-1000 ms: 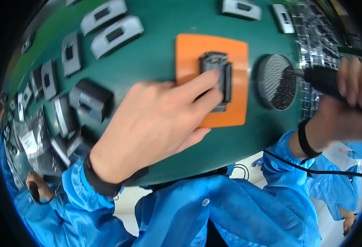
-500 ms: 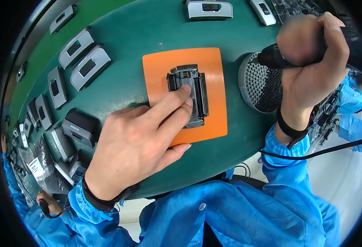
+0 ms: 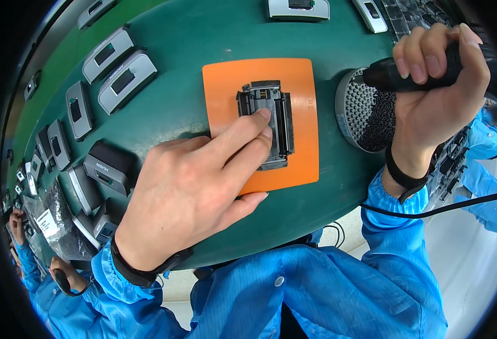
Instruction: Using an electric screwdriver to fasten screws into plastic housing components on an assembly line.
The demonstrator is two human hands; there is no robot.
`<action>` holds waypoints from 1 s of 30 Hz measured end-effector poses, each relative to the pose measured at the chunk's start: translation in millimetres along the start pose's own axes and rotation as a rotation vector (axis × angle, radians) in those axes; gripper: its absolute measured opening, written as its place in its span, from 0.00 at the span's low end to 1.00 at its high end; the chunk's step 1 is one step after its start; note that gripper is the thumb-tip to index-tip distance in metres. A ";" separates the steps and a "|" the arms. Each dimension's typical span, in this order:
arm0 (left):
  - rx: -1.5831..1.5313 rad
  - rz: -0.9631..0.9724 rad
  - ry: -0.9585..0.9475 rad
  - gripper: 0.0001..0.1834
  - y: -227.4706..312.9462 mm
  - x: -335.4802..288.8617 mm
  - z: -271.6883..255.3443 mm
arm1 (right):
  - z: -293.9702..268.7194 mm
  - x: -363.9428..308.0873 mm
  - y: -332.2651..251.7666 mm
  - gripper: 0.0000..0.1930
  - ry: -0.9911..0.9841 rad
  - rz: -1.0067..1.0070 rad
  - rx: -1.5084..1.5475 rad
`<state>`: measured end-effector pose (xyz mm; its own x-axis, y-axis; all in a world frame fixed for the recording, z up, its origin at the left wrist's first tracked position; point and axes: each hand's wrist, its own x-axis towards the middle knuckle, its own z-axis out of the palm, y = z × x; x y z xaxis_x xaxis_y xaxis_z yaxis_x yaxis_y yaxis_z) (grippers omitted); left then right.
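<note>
A black rectangular device part (image 3: 282,124) with a small row of gold contacts lies on an orange mat (image 3: 302,73). My left hand (image 3: 181,186) reaches over the mat, its index and middle fingertips pressed on the part; the thumb is stretched out apart and grips nothing. My right hand (image 3: 435,96) is wrapped round a black electric screwdriver (image 3: 389,76), held roughly level. The tool's front end is over the far edge of a round dish (image 3: 344,118), which has a perforated plate and many small black screws on its right side. The bit's tip is too small to make out.
Grey-and-black device housings (image 3: 127,82) stand along the table's left side and far edge. A clear plastic bag (image 3: 62,226) lies at the left. Black parts (image 3: 446,175) are racked at the right. A black cable (image 3: 429,214) crosses below my right wrist. Other people in blue sit on both sides.
The whole view has shifted slightly. My right hand, blurred before, is now sharper, with the screwdriver still over the screw dish. My left fingers stay on the black part.
</note>
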<state>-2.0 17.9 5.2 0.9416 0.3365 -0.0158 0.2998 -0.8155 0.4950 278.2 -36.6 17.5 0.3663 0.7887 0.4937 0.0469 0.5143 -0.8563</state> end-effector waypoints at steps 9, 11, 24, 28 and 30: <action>-0.002 -0.002 -0.008 0.34 -1.1 -0.6 1.0 | -3.9 -0.6 -0.5 0.13 -0.002 -0.001 0.070; -0.005 -0.002 -0.006 0.34 -1.2 -0.9 1.2 | -4.1 -0.3 -0.1 0.13 -0.005 -0.017 0.048; -0.001 0.004 0.024 0.34 -2.0 1.8 1.2 | 0.4 0.9 0.2 0.12 0.019 -0.020 -0.003; -0.009 0.005 0.047 0.33 -2.7 -2.6 0.3 | 16.5 1.7 2.8 0.12 0.094 -0.024 -0.080; -0.007 0.008 0.048 0.33 -4.4 -4.6 1.1 | 16.8 3.1 -0.3 0.10 0.094 -0.024 -0.040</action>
<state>-7.4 19.5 2.0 0.9354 0.3523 0.0294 0.2912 -0.8151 0.5008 263.7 -28.6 21.8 0.4498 0.7404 0.4995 0.0933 0.5173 -0.8507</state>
